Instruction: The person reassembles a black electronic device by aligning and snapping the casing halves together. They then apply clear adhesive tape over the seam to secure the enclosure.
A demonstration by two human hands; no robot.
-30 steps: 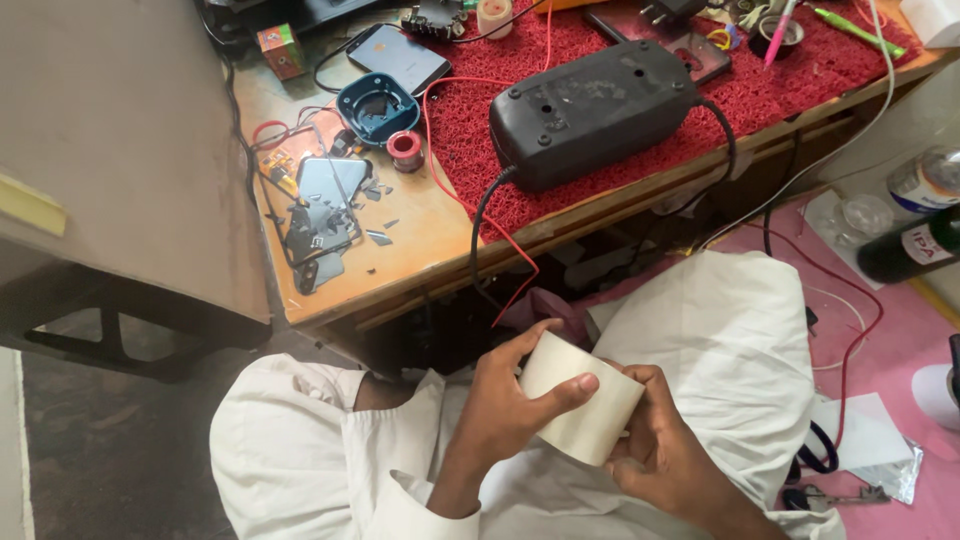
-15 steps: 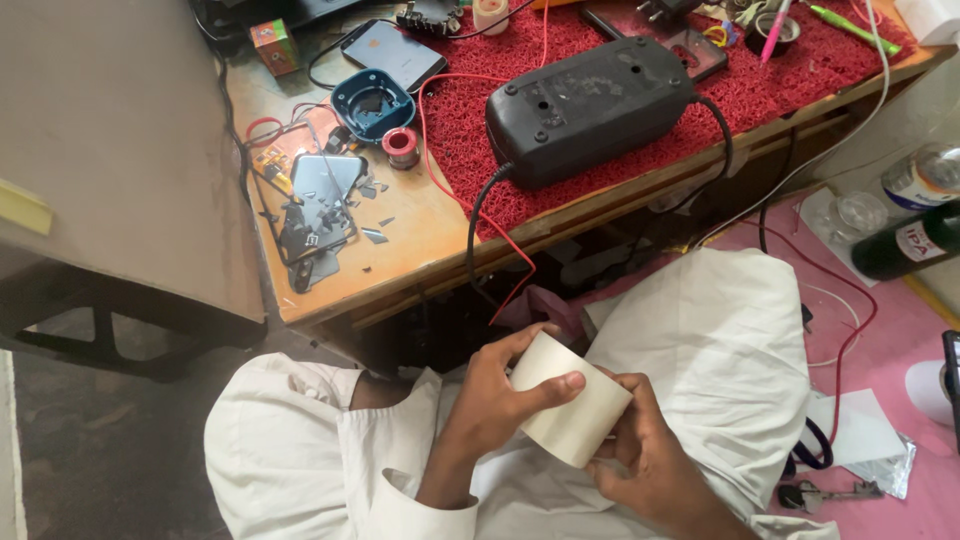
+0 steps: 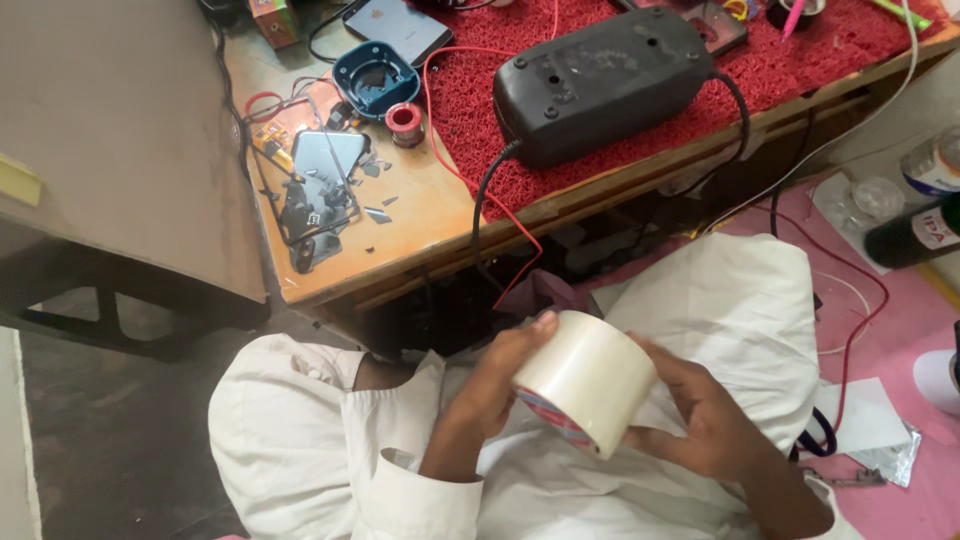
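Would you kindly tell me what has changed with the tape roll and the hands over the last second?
Little changed: the roll of tape tilted slightly between the left hand and right hand. Both hands kept their hold; the black device on the bench stayed put.

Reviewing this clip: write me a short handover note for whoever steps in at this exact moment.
Left hand: grips the wide roll of clear tape at its left end, fingers curled over the rim.
Right hand: cups the roll's right side.
The roll is held over the lap, clear of the wooden workbench.
Done: roll in both hands.
Left: no strip looks pulled free yet; a black device lies on the red mat, untouched.
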